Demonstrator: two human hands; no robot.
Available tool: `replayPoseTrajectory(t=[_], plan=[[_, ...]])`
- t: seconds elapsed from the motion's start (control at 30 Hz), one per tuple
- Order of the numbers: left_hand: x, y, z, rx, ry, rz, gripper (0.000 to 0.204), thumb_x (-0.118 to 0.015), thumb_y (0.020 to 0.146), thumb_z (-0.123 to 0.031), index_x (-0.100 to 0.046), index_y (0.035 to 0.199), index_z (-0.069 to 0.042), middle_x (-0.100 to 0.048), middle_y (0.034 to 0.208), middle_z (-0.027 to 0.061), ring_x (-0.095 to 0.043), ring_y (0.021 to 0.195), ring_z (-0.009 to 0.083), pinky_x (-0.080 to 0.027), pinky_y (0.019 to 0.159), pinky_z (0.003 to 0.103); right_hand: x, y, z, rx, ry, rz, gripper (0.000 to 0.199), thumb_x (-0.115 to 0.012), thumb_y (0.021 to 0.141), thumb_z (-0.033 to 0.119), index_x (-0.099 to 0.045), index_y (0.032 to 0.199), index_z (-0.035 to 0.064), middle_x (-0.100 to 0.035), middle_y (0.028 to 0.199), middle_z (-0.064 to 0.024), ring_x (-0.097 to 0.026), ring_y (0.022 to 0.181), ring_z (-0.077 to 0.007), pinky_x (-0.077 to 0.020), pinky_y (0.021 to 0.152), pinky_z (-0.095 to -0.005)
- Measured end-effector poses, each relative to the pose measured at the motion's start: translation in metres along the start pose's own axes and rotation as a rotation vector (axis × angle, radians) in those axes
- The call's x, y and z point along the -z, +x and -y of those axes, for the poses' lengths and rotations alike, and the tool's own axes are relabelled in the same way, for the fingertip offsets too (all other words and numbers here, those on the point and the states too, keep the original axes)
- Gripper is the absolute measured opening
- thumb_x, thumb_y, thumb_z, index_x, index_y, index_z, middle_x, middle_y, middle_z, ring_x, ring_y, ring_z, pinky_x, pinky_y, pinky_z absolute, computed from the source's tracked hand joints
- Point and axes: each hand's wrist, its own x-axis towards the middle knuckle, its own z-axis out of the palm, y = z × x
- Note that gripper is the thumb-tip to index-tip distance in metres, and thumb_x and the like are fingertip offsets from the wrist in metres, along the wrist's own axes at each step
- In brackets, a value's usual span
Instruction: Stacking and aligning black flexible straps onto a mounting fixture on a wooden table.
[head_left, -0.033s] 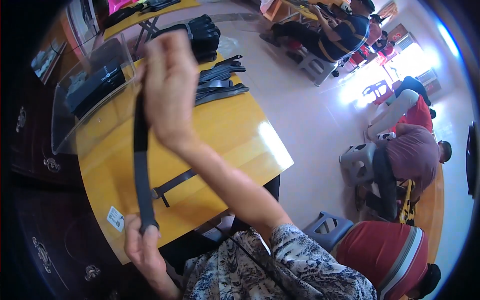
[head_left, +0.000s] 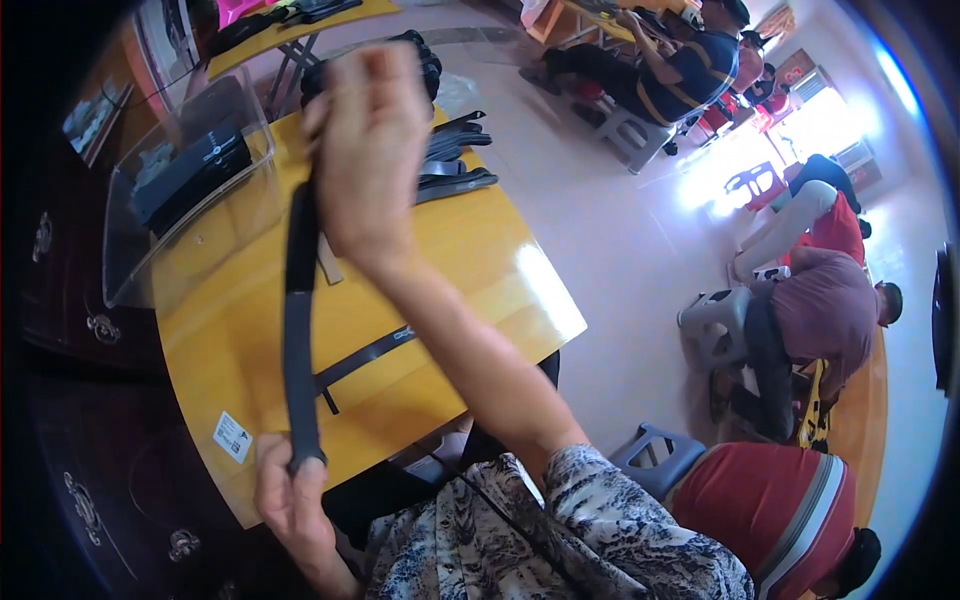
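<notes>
A long black strap (head_left: 300, 350) is stretched over the table between my hands. My left hand (head_left: 292, 490) pinches its lower end near the table's front edge. At the upper end is my right hand (head_left: 372, 150), smeared by motion, its fingers bent around the strap, whose tip is hidden behind it. Under my right forearm lies a second dark strap (head_left: 365, 360), with a short narrow tail at its left end. A small tan strip (head_left: 329, 262) shows beside the stretched strap, partly covered by my right wrist.
On the yellow table (head_left: 480, 280) several black straps (head_left: 455, 165) lie at the far right. A clear plastic bin (head_left: 115, 230) with dark boxes stands at left. A white label (head_left: 232, 437) sits by the left edge. Grey stools (head_left: 655, 450) and seated people are at right.
My right hand has moved slightly up and to the right. The stretched strap has shifted right with it, and the tan strip has come into sight. My left hand has barely moved.
</notes>
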Motion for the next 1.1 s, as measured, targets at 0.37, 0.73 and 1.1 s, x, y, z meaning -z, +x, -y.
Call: replayPoseTrajectory(t=[0.37, 0.73, 1.1], plan=[[0.049, -0.014, 0.026, 0.212, -0.073, 0.13, 0.017, -0.06, 0.082, -0.008, -0.057, 0.091, 0.007, -0.044, 0.09, 0.0057, -0.045, 0.071, 0.0102, -0.036, 0.062, 0.021, 0.204, 0.123, 0.045, 0.222, -0.074, -0.18, 0.01, -0.053, 0.095, 0.017, -0.053, 0.098, 0.0076, -0.05, 0.071, 0.0011, -0.041, 0.055, -0.0024, -0.035, 0.046, -0.0173], [0.062, 0.067, 0.059, 0.399, 0.081, 0.006, 0.02, -0.055, 0.087, -0.009, -0.055, 0.102, 0.004, -0.044, 0.09, 0.0023, -0.039, 0.07, 0.0088, -0.033, 0.065, 0.022, 0.183, 0.044, 0.061, 0.069, -0.26, -0.12, 0.015, -0.045, 0.098, 0.009, -0.05, 0.111, 0.0029, -0.041, 0.073, 0.0003, -0.033, 0.054, -0.0016, -0.0294, 0.043, -0.0137], [0.065, 0.1, 0.073, 0.565, 0.05, -0.142, 0.03, -0.056, 0.089, -0.004, -0.053, 0.118, 0.003, -0.058, 0.09, 0.0026, -0.047, 0.071, 0.0063, -0.038, 0.063, 0.02, 0.157, 0.025, 0.067, 0.004, -0.2, -0.28, 0.026, -0.039, 0.1, 0.016, -0.048, 0.119, 0.001, -0.033, 0.064, 0.0033, -0.02, 0.045, -0.0035, -0.0183, 0.035, -0.0174]])
